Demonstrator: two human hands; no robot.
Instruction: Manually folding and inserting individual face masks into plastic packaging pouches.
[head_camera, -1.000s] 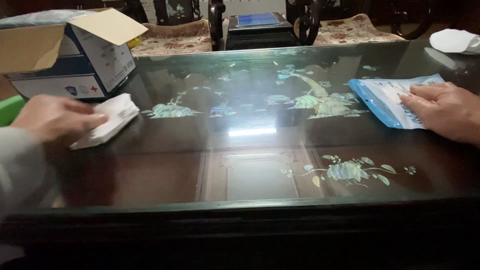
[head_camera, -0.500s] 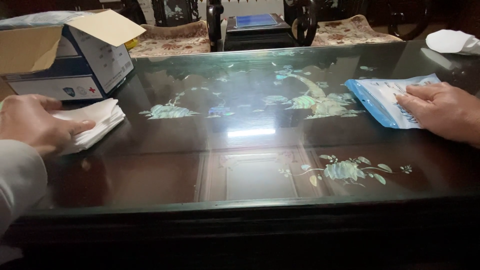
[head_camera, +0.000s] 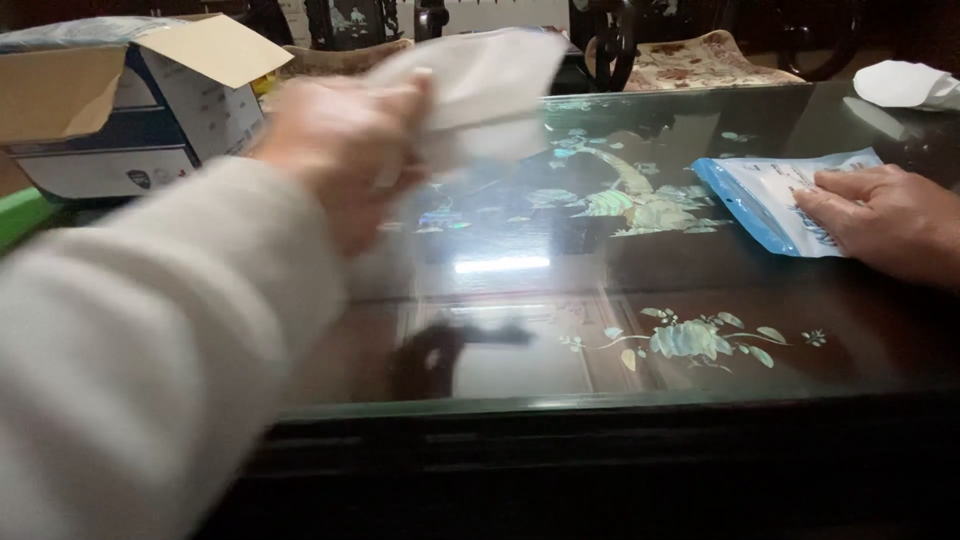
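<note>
Currently, the left hand (head_camera: 345, 150) is raised above the dark glass-topped surface (head_camera: 520, 290), its fingers clenched around a white folded sheet (head_camera: 480, 90); hand and sheet are motion-blurred, so finer detail cannot be told. Meanwhile the right hand (head_camera: 885, 215) lies flat and released, fingers extended, resting on a blue-edged plastic pouch (head_camera: 765, 195) at the right of the surface. An open cardboard box (head_camera: 120, 110) stands at the far left, and a crumpled white item (head_camera: 910, 85) lies at the far right corner.
</note>
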